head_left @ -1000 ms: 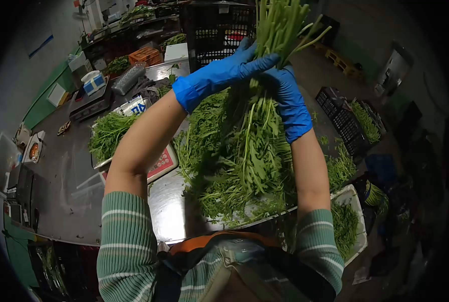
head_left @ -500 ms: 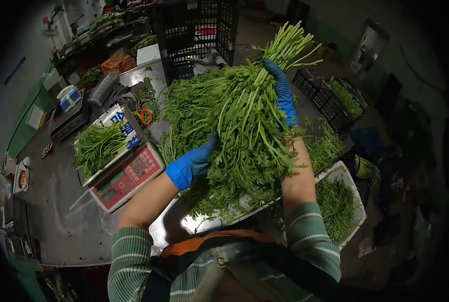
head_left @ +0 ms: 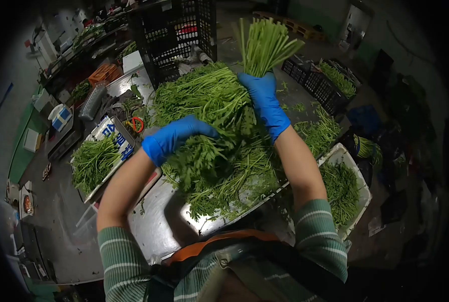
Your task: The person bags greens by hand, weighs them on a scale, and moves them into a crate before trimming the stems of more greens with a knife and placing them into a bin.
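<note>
In both blue-gloved hands is a bunch of leafy greens (head_left: 267,48), its cut stems pointing up and away from me. My right hand (head_left: 265,98) is closed around the stems below their cut ends. My left hand (head_left: 182,133) curls over the leafy lower end, fingertips partly among the leaves. Behind the bunch a large pile of greens (head_left: 184,95) covers the metal table (head_left: 156,216). More loose sprigs lie beneath my hands. Left of my left forearm, a tray with greens (head_left: 96,163) sits on a scale, which the forearm mostly hides.
A black plastic crate (head_left: 151,45) stands behind the pile. Red-handled scissors (head_left: 137,124) lie by the tray. On the right are a white bin of greens (head_left: 365,194) and a black crate of greens (head_left: 330,98). An orange crate (head_left: 103,74) is far left.
The bunch has swung more upright, its stems gathered tighter. My right hand has shifted left and down along it. My left hand has risen and moved left, over the leaves.
</note>
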`<state>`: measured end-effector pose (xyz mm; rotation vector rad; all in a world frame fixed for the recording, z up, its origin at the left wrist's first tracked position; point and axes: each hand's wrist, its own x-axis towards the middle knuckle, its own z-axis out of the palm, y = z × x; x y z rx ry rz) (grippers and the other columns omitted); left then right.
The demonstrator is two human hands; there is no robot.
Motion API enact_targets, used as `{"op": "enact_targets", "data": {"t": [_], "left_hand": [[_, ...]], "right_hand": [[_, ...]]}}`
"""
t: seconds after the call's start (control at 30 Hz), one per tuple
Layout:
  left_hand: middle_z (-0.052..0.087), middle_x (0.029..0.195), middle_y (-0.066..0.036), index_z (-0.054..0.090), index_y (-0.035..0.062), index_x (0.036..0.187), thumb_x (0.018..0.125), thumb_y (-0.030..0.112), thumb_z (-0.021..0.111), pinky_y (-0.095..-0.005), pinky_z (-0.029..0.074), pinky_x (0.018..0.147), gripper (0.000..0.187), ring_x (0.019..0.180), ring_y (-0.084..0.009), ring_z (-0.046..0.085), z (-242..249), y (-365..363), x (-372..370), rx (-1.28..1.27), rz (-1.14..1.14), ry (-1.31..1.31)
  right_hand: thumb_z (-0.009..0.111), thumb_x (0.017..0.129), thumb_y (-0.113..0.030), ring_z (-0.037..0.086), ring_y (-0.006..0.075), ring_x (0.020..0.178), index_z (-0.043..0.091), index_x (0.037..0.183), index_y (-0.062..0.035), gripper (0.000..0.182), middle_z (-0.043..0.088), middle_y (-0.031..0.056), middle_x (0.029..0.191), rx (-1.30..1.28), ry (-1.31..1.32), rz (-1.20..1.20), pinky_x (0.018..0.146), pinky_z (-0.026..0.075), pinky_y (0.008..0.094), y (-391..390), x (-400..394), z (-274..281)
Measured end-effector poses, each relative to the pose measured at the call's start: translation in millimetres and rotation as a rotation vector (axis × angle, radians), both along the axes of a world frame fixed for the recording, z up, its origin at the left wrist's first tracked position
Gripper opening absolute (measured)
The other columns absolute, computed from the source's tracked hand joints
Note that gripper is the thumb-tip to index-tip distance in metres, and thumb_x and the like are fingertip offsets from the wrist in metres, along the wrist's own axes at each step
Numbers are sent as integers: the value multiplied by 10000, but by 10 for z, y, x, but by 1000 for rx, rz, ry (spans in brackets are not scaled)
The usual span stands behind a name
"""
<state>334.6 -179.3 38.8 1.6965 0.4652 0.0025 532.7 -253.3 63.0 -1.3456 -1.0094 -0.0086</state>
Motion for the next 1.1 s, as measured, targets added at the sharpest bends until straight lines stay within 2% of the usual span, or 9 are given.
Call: {"op": "enact_targets", "data": {"t": [0.1, 0.23, 0.33, 0.43, 0.47, 0.57, 0.63, 0.8, 1.1], "left_hand": [[622, 827, -144, 577, -24, 974, 635, 283, 661, -333, 472, 653, 465, 731, -200, 590, 629, -231, 94, 938, -2, 469], [612, 800, -166, 519, -34, 1057, 623, 291, 668, -329, 472, 640, 562, 725, -205, 581, 540, -411, 185, 1333, -79, 459], [608, 771, -136, 520, -77, 1002, 682, 216, 597, -315, 462, 641, 441, 696, -189, 566, 214, -278, 135, 177, -34, 115], [615, 773, -126, 573, -72, 891, 736, 139, 518, -296, 467, 643, 268, 704, -182, 574, 11, -144, 47, 86, -517, -162], [617, 782, -132, 584, -60, 868, 738, 122, 511, -299, 463, 693, 235, 741, -191, 582, -67, -216, -54, -227, -286, -99], [626, 818, -139, 604, -46, 833, 735, 99, 518, -310, 434, 845, 195, 848, -196, 595, -136, -411, -253, -937, 155, 21], [634, 829, -107, 608, -61, 847, 728, 98, 535, -285, 431, 822, 211, 840, -179, 592, -570, -267, -278, -229, -168, -179], [627, 762, -94, 88, -128, 1274, 579, 64, 688, -254, 419, 766, 937, 762, -139, 577, -718, -378, -257, -286, 129, 308], [626, 736, -111, 175, -102, 1249, 625, -23, 636, -255, 452, 743, 780, 710, -163, 597, -472, -911, -1, -234, 135, 269]], "right_hand": [[702, 595, -127, 592, 233, 656, 554, 835, 65, 341, 597, 155, 771, -137, 476, -30, 603, 482, 337, 159, 177, -441], [728, 583, -144, 600, 232, 726, 559, 873, 76, 401, 597, 156, 858, -347, 584, 75, 613, 488, 338, -82, 176, -181], [693, 686, -313, 500, 236, 1039, 494, 1134, 2, 583, 435, 208, 1204, -805, 504, 342, 806, 457, 357, -235, 298, -126], [520, 798, -455, 450, 234, 1105, 356, 1270, -73, 629, 392, 192, 1252, -378, 721, 856, 898, 405, 364, -569, 435, -399], [366, 850, -511, 433, 233, 1125, 212, 1334, -102, 652, 397, 152, 1260, -441, 642, 444, 946, 359, 367, -986, -42, 55], [372, 866, -472, 433, 231, 1130, 218, 1335, -107, 614, 369, 140, 1287, -60, 1145, 946, 935, 375, 360, -1263, -204, -442], [348, 872, -474, 432, 230, 1132, 236, 1325, -85, 608, 375, 146, 1281, 47, 1069, 937, 944, 363, 354, -1384, -413, -1084], [447, 873, -341, 453, 188, 1111, 322, 1264, 8, 539, 426, 136, 1241, -155, 1079, 876, 941, 371, 314, -1467, -412, -1111], [580, 808, -235, 537, 180, 987, 488, 1124, 21, 416, 546, 106, 1098, -374, 1275, 729, 824, 452, 290, -1380, -698, -1277]]}}
